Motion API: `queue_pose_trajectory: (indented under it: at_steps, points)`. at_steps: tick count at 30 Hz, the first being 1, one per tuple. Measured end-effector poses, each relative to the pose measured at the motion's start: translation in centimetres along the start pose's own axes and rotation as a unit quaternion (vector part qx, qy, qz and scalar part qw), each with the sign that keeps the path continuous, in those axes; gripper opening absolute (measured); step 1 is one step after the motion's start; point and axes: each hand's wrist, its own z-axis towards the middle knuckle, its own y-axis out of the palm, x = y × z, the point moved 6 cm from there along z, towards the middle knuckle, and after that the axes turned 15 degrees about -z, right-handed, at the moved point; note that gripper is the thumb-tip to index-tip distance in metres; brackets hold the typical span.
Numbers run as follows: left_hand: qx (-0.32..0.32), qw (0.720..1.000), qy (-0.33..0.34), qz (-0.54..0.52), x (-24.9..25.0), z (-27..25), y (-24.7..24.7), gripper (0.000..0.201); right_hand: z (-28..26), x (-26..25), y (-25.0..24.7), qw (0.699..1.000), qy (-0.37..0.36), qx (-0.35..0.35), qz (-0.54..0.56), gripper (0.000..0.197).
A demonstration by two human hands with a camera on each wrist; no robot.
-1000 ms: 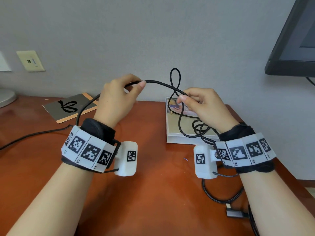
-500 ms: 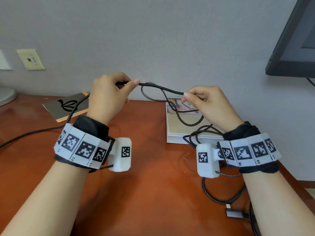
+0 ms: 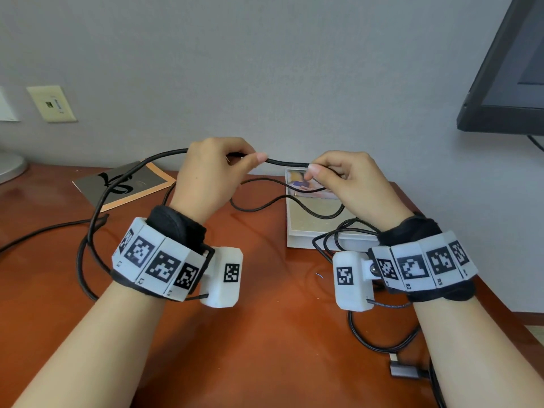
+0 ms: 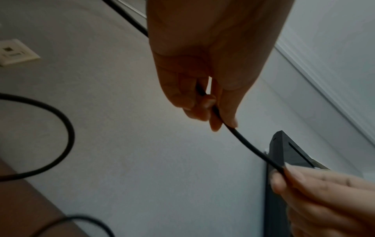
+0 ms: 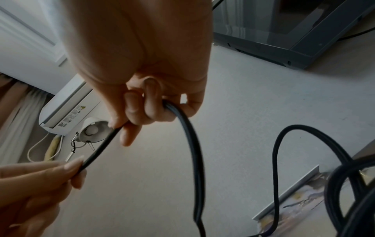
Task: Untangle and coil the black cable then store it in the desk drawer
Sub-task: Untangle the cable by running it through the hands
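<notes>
A black cable (image 3: 287,163) runs in a short straight span between my two hands, held above the desk. My left hand (image 3: 217,175) pinches it between thumb and forefinger (image 4: 215,115); from there the cable (image 4: 67,136) arcs left and down in a big loop past my left wrist. My right hand (image 3: 347,181) pinches the other end of the span and curls round the cable (image 5: 190,141), which drops from the fist. More loops (image 3: 338,240) lie tangled by the white box. A grey plug (image 3: 404,371) lies on the desk at the lower right.
The reddish wooden desk (image 3: 279,334) meets a grey wall. A white flat box (image 3: 306,225) stands behind the hands, a brown booklet (image 3: 123,184) at the back left. A dark monitor (image 3: 506,72) hangs at the upper right, a wall socket (image 3: 51,103) at the left.
The upright twisted loop between the hands is gone; the span now runs straight. Both hands came closer together, and slack cable dropped onto the desk and box.
</notes>
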Motion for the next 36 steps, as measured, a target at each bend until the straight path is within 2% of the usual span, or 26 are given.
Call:
queue_pose_trajectory:
  at_steps: [6,10,16,20,26,31,36]
  points:
    - [0.049,0.998,-0.020,0.016,-1.1,0.4,-1.7,0.024,0.0,0.3,-0.5,1.000,0.010,0.011,0.004,0.018]
    - [0.018,0.999,-0.023,0.023,-0.9,0.0,-0.2,0.021,-0.1,0.2,-0.5,1.000,0.002,0.020,-0.010,0.020]
    - [-0.043,0.999,0.014,0.018,0.3,-0.4,1.6,0.031,0.0,-0.6,0.1,1.000,-0.011,0.002,-0.022,0.019]
    - [-0.016,0.999,0.020,0.036,0.1,0.0,0.6,0.032,-0.1,-0.9,0.5,1.000,-0.011,-0.022,-0.006,0.019]
    - [0.033,0.998,-0.008,0.058,-0.8,0.4,-1.6,0.032,-0.1,-1.2,0.6,1.000,-0.024,-0.012,-0.017,0.024]
    - [0.018,0.999,-0.026,0.032,-0.6,0.2,-0.4,0.031,-0.1,-1.2,0.6,1.000,-0.020,0.003,-0.013,0.023]
    - [-0.008,1.000,0.004,0.018,0.8,-0.3,1.2,0.037,-0.2,-1.9,1.2,1.000,-0.021,-0.008,0.004,0.022]
